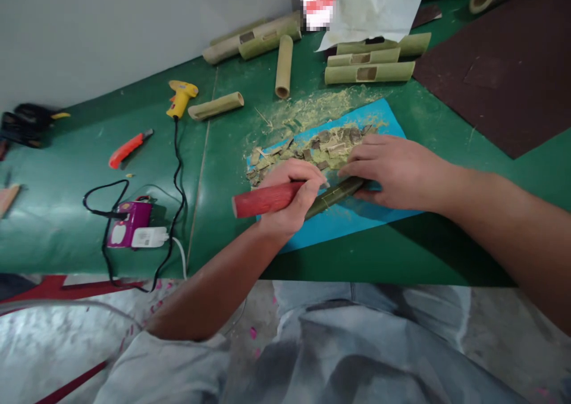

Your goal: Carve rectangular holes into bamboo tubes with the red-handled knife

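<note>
My left hand (pixel 292 196) is wrapped round a red handle (pixel 263 201); whatever the handle ends in is hidden by the hand. A dark green bamboo piece (pixel 334 196) with pale marks lies slantwise over a blue sheet (pixel 312 232), one end beneath my left hand. At its other end, my right hand (pixel 386 172) has its fingers bent around the tip and holds it. Wood chips and shavings (pixel 325 145) are heaped along the sheet's far side, just beyond both hands.
Cut bamboo tubes (pixel 370 72) lie at the back of the green table (pixel 241 243). On the left are a yellow glue gun (pixel 181 97), a red cutter (pixel 127 150) and a purple power strip (pixel 134 222) with cables. A brown board (pixel 499 77) lies right.
</note>
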Demonstrator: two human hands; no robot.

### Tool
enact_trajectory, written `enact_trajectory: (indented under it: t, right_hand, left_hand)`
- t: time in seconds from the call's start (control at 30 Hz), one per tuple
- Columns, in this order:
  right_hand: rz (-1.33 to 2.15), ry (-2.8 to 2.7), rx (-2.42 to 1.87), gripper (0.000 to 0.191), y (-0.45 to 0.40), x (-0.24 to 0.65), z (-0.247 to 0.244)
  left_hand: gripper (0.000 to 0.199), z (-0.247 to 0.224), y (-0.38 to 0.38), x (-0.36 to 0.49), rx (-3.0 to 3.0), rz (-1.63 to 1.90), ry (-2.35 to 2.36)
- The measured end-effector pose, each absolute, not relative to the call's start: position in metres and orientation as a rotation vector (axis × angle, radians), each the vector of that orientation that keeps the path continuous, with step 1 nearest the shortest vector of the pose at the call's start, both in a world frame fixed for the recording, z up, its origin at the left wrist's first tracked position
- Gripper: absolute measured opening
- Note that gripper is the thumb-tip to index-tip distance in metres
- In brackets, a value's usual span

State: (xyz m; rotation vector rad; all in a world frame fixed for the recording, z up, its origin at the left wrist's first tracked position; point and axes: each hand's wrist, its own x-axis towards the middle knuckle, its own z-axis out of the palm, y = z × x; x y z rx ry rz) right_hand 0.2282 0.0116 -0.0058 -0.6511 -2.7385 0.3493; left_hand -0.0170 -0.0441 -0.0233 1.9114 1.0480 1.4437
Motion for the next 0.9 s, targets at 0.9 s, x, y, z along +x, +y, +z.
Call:
enact_trajectory:
  t: [0.9]
  right_hand:
    - [0.606,-2.535,-0.630,0.030,0.027,0.234,-0.019]
  left_hand:
    - [0.035,-0.024,-0.033,-0.017,1.494,1.357,1.023]
